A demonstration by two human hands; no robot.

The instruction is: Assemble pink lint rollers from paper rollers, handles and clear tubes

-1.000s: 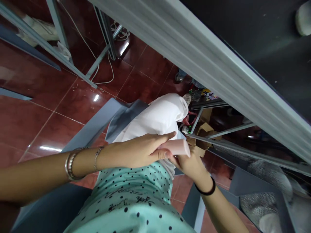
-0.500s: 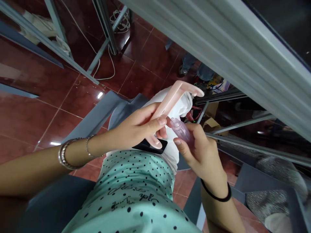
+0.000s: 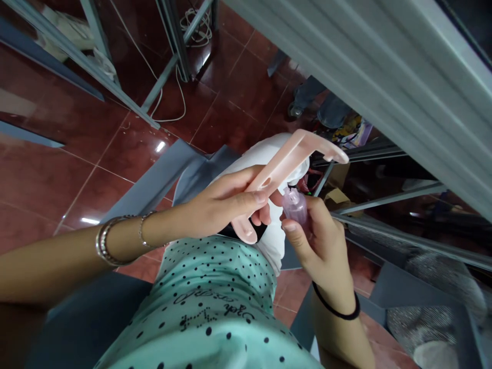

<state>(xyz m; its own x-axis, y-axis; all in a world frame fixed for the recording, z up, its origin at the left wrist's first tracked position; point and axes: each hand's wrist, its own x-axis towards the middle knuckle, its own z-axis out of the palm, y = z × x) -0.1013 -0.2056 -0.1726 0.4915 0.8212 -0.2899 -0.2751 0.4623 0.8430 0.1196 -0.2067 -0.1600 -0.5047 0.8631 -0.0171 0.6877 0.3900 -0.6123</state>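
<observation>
Between the thumb and fingers of my left hand (image 3: 226,202) is a pale pink plastic bracket-shaped piece (image 3: 284,159), long and flat with a hooked far end and a small hole near the thumb. Its short near end juts out below my fingers. My right hand (image 3: 321,236) is closed around a small clear purple bottle-like piece (image 3: 295,206), narrow tip up and tilted toward the pink piece. The two pieces are close together; whether they touch I cannot tell. Both are held above my lap, over white trousers (image 3: 271,241) with a dark phone-like object partly hidden there.
A grey metal beam (image 3: 357,77) runs across the upper right. Metal frame legs (image 3: 177,64) and a coiled white cable (image 3: 198,28) are on the red tiled floor (image 3: 226,123). Someone's jeans legs (image 3: 332,110) and a cardboard box (image 3: 338,197) show beneath the beam.
The pink piece has shifted right and turned, so its inner side and hole show more. The purple piece has tipped, its tip now facing more toward me. Both hands keep their holds.
</observation>
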